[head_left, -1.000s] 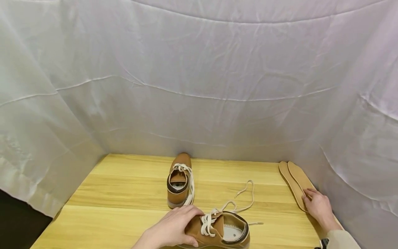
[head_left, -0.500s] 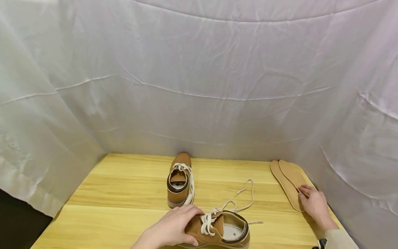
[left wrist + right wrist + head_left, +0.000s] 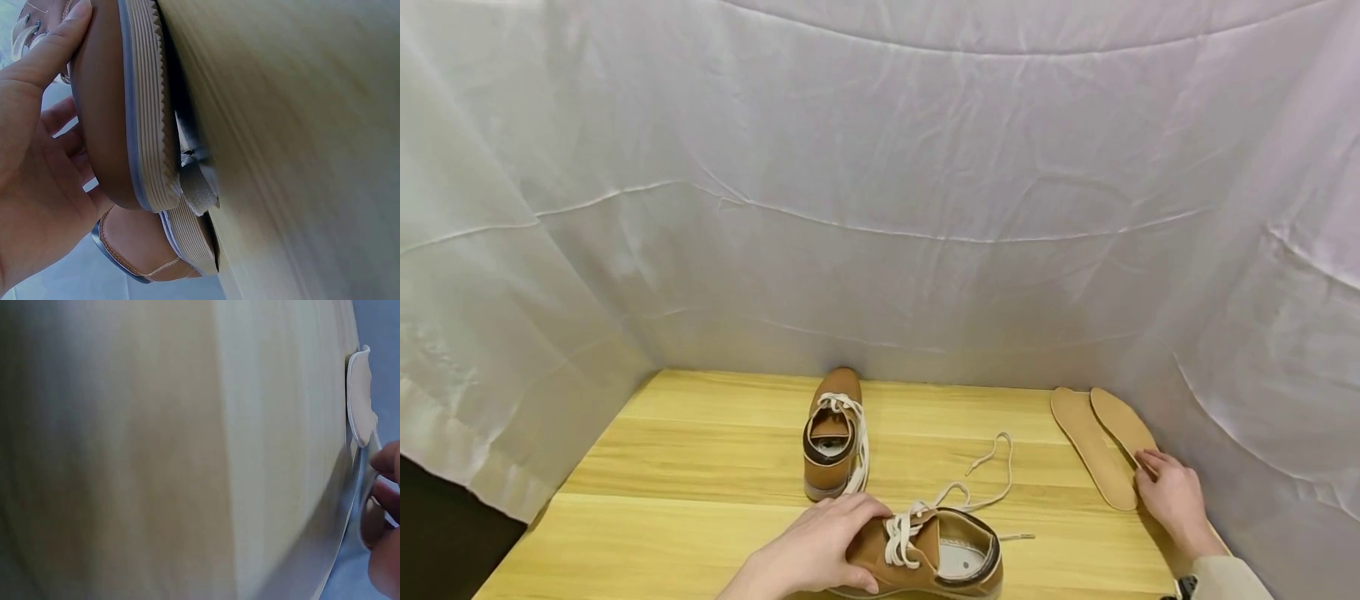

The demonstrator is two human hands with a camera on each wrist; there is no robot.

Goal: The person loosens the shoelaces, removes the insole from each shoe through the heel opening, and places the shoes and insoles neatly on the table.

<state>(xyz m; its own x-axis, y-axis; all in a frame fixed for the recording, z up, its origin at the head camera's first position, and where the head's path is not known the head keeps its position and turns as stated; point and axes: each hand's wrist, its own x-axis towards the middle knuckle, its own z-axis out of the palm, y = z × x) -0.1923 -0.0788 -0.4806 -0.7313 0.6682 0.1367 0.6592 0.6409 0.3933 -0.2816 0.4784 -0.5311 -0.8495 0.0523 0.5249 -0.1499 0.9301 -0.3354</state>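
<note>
My left hand (image 3: 816, 546) grips the toe of a brown lace-up shoe (image 3: 928, 543), thumb on the near side and fingers over the top. In the left wrist view its ribbed pale sole (image 3: 147, 106) faces the table. At the table's right edge, my right hand (image 3: 1172, 497) pinches the near part of a tan insole (image 3: 1122, 422). The right wrist view shows the fingers (image 3: 386, 494) on that insole, raised off the wood. A second tan insole (image 3: 1093, 450) lies flat just left of it, with a narrow gap between them.
Another brown shoe (image 3: 831, 454) stands behind, toe toward the back curtain (image 3: 880, 275). A loose cream lace (image 3: 1009, 475) trails from the held shoe across the wooden table (image 3: 700, 467). Grey cloth hangs along the back and both sides.
Both insoles shifted left together with my right hand. Then the right one moved back right in its grip, parting from the other, which stayed. My left hand and the shoes have not moved.
</note>
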